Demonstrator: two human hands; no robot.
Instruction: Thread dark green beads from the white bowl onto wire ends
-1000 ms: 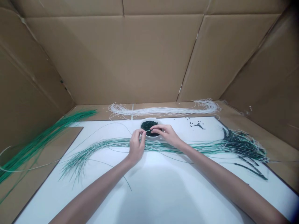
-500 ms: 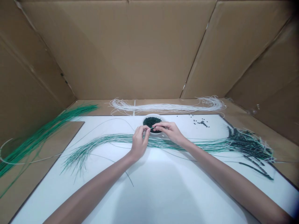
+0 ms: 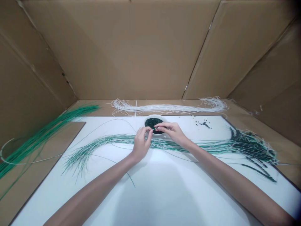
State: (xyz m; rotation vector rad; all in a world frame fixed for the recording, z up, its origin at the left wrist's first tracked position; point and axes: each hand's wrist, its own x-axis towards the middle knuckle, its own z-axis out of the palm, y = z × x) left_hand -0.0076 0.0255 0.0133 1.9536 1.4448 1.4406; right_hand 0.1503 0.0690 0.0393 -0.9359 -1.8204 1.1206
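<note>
Over the near rim of a white bowl (image 3: 166, 118), my two hands meet fingertip to fingertip. My left hand (image 3: 141, 142) pinches a thin green cord (image 3: 154, 128), whose short end points toward the other hand. Thumb and forefinger of my right hand (image 3: 175, 132) are pressed together at that end; a small dark bead seems to be between them, largely hidden. Dark green beads (image 3: 152, 121) fill the bowl. Beneath both wrists runs a long bundle of green cords (image 3: 113, 139), with dark beaded strands (image 3: 252, 146) at its right end.
Loose dark beads (image 3: 204, 124) lie scattered right of the bowl. White cords (image 3: 164, 108) stretch along the back on cardboard. A brighter green bundle (image 3: 47, 136) lies at the left. Cardboard walls (image 3: 131, 50) enclose the white board (image 3: 160, 188) on the back and sides.
Both hands keep nearly the same pose over the bowl. The whole view has shifted very slightly.
</note>
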